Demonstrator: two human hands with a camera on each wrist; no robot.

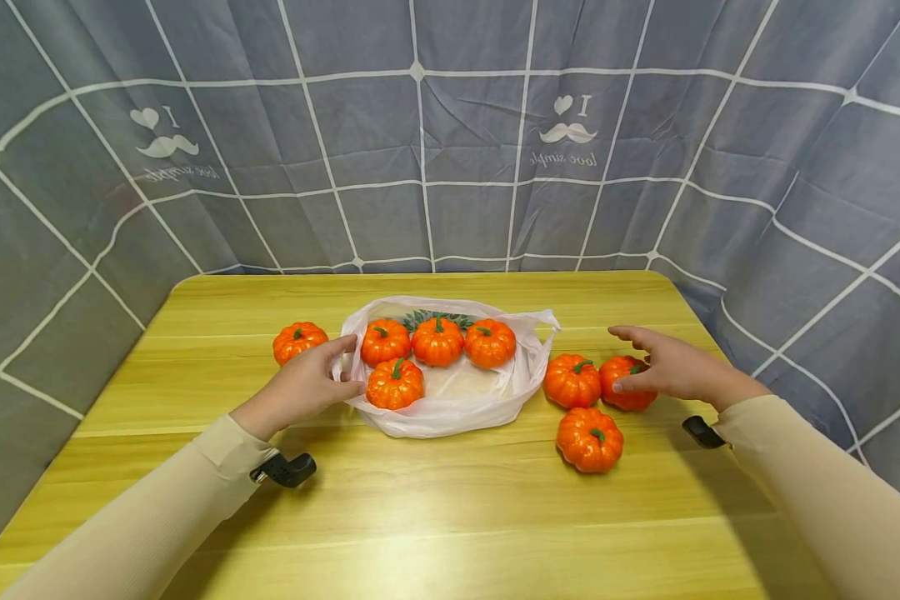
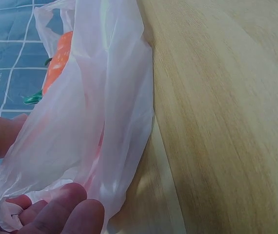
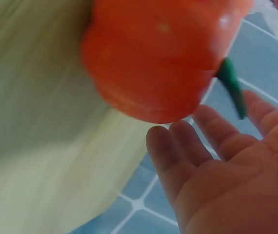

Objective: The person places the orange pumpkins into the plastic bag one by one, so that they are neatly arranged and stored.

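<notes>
A thin white plastic bag (image 1: 450,421) lies spread at mid-table with several shiny orange toy pumpkins (image 1: 395,384) inside. My left hand (image 1: 307,383) holds the bag's left edge; in the left wrist view, its fingers (image 2: 56,209) curl at a gathered strip of the film. To the right of the bag sit three more pumpkins. Beside the rightmost one (image 1: 624,398) is my right hand (image 1: 671,367), its thumb in front and fingers spread. The right wrist view shows fingertips (image 3: 161,141) right at the pumpkin's underside (image 3: 153,63), fingers mostly straight.
One pumpkin (image 1: 297,340) stands left of the bag, behind my left hand. Two others, one close by the bag (image 1: 572,381) and one nearer me (image 1: 590,440), sit by the rightmost. A grey checked curtain (image 1: 465,142) hangs beyond the wooden table (image 1: 420,517).
</notes>
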